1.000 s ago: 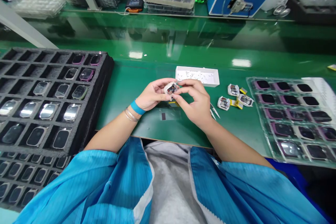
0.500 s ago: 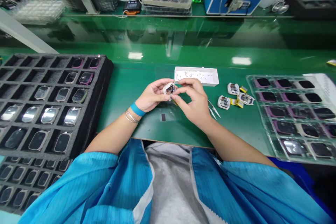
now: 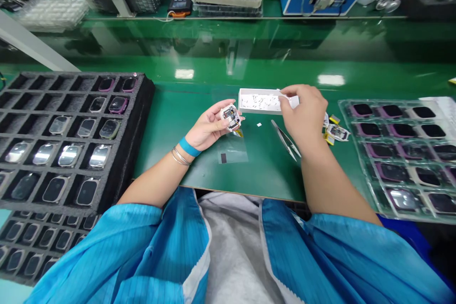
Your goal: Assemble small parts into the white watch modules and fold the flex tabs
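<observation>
The left hand (image 3: 210, 126) is raised palm-up, fingers clamped around a small watch module (image 3: 231, 116) (circuitry showing). Well apart to the right, the right hand (image 3: 304, 114) reaches its fingertips to the white parts box (image 3: 261, 101), pinch unclear.

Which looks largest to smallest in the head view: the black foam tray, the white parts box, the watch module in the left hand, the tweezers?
1. black foam tray
2. white parts box
3. tweezers
4. watch module, held in the left hand

The tweezers and the module look close, so that order is unsure.
</observation>
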Demonstrator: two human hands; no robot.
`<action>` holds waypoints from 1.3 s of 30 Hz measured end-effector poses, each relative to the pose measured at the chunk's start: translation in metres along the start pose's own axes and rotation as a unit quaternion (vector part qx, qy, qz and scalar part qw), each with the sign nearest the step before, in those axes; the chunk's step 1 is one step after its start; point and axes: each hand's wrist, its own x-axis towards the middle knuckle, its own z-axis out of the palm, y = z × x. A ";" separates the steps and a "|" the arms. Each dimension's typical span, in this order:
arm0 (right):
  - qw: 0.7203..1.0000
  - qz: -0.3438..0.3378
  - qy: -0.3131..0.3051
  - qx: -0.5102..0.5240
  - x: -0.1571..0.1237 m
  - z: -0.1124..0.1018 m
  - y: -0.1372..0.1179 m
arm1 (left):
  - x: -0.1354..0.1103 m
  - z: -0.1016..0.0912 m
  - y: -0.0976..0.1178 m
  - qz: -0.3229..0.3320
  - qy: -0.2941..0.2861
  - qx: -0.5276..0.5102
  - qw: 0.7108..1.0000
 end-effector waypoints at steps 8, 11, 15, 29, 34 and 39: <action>0.973 -0.005 -0.067 0.222 -0.034 0.014 -0.056 | 0.001 0.002 -0.002 0.005 -0.003 0.012 1.000; 0.973 -0.007 -0.058 0.223 -0.041 0.015 -0.064 | 0.001 0.003 -0.002 0.013 0.001 0.030 0.999; 0.979 -0.029 -0.056 0.193 -0.040 0.017 -0.061 | 0.002 0.006 -0.002 0.026 0.004 0.045 0.999; 0.972 -0.044 -0.022 0.232 -0.036 0.015 -0.057 | -0.001 0.009 0.002 -0.013 -0.011 0.010 1.000; 0.971 -0.093 -0.011 0.222 -0.036 0.012 -0.063 | -0.001 0.009 0.000 -0.041 -0.032 -0.017 0.998; 0.971 -0.101 -0.054 0.211 -0.038 0.011 -0.069 | -0.002 0.010 -0.005 -0.084 -0.046 -0.023 0.995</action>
